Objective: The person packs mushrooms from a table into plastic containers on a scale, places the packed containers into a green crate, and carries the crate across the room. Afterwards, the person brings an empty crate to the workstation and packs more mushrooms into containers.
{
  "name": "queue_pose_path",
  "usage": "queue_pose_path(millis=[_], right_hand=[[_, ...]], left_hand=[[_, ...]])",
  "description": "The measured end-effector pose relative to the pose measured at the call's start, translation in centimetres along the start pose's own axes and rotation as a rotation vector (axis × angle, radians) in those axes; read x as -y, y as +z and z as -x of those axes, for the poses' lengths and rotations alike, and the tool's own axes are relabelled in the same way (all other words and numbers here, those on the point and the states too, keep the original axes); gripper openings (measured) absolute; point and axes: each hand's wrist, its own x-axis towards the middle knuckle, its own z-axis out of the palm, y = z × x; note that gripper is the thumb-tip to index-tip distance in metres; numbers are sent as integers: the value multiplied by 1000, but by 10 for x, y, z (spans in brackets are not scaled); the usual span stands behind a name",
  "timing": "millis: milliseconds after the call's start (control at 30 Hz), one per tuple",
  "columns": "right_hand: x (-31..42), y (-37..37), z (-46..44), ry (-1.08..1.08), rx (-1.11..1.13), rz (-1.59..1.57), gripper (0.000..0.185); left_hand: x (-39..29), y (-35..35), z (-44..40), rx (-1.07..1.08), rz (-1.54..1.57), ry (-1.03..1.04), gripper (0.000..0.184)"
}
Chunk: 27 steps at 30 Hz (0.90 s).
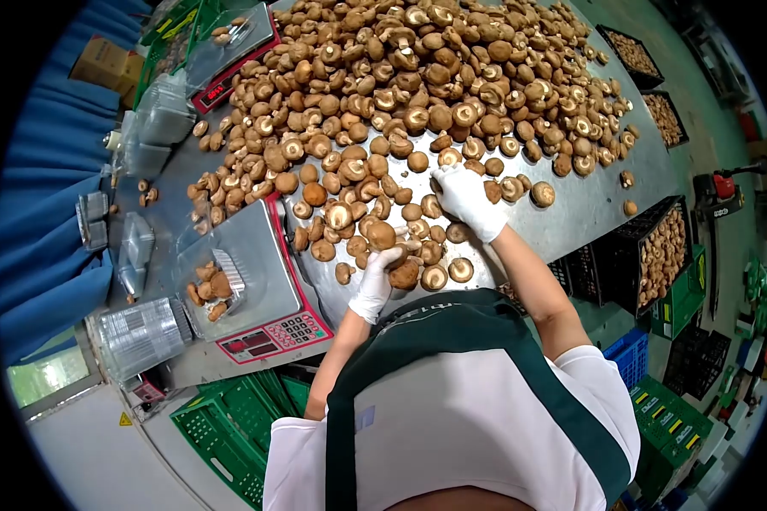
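A large heap of brown mushrooms (452, 60) covers the steel table (554, 213). My left hand (373, 285), in a white glove, has its fingers round mushrooms at the near edge of the loose ones. Farther right, my right hand (469, 200), also gloved in white, reaches down among scattered mushrooms; its fingertips are bent under and what they touch is hidden. Left of my left hand, a red-edged scale (268, 264) bears a clear plastic tray (233, 281) with several mushrooms in it.
Stacked clear trays (141, 336) stand left of the scale. A second scale (230, 64) is at the back left. Black crates of mushrooms (660, 255) stand right of the table. Green crates (230, 434) are below at the near left, and a blue curtain (55, 196) hangs at the far left.
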Motion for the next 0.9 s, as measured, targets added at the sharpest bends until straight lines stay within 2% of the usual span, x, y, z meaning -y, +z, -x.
queue_pose_path(millis=[33, 67, 133, 167, 200, 267, 333, 400, 433, 467, 533, 567, 600, 633, 667, 733, 800, 833, 900], right_hand=[[-2, -7, -4, 120, 92, -162, 32], [1, -19, -9, 243, 174, -240, 39], [1, -26, -12, 247, -6, -322, 43], [3, -31, -15, 282, -6, -320, 44], [4, -37, -20, 298, 29, -317, 46], [1, -39, -30, 437, 153, -715, 46], [1, -34, -31, 305, 131, -1089, 37], [13, -37, -27, 235, 246, -1344, 36], [25, -40, -22, 127, 242, -1267, 36], [32, -37, -15, -43, 279, -1229, 37], [57, -32, 7, -28, 434, -1356, 37], [64, -29, 16, -100, 361, -1282, 37], [67, -24, 22, -172, 292, -1206, 37], [66, -12, 24, -86, 374, -1311, 38], [65, -10, 25, -52, 379, -1555, 37], [67, -11, 29, 30, 414, -1526, 38], [67, -13, 22, -73, 321, -1545, 36], [65, -2, 18, -46, 322, -1667, 35], [57, -14, 3, -4, 214, -1500, 36]], left_hand=[[2, -6, -3, 18, -158, 52, 41], [0, -6, -3, 17, -157, 55, 41], [-2, -2, 2, -7, -305, 104, 41], [-5, 0, 4, 18, -293, 123, 50], [-5, 0, 5, 16, -292, 123, 50], [-4, -1, 7, 122, -185, 137, 64], [-5, -1, 4, 138, -209, 144, 69], [-8, 5, 2, 170, -255, 154, 79], [-10, 15, 4, 142, -59, 137, 80], [-12, 18, 5, 139, -58, 139, 80], [-14, 20, 6, 119, 94, 60, 81], [-4, 7, 3, 60, 116, -1, 79], [-1, -3, 4, 140, 271, -83, 77], [6, -7, 2, 139, 363, -66, 79], [5, -6, 0, 137, 453, -49, 83], [4, -8, -1, 77, 417, -124, 85], [7, -8, -4, -19, 432, -191, 80], [5, -8, -3, -10, 455, -178, 70], [2, -8, -8, -48, 493, -167, 65]])
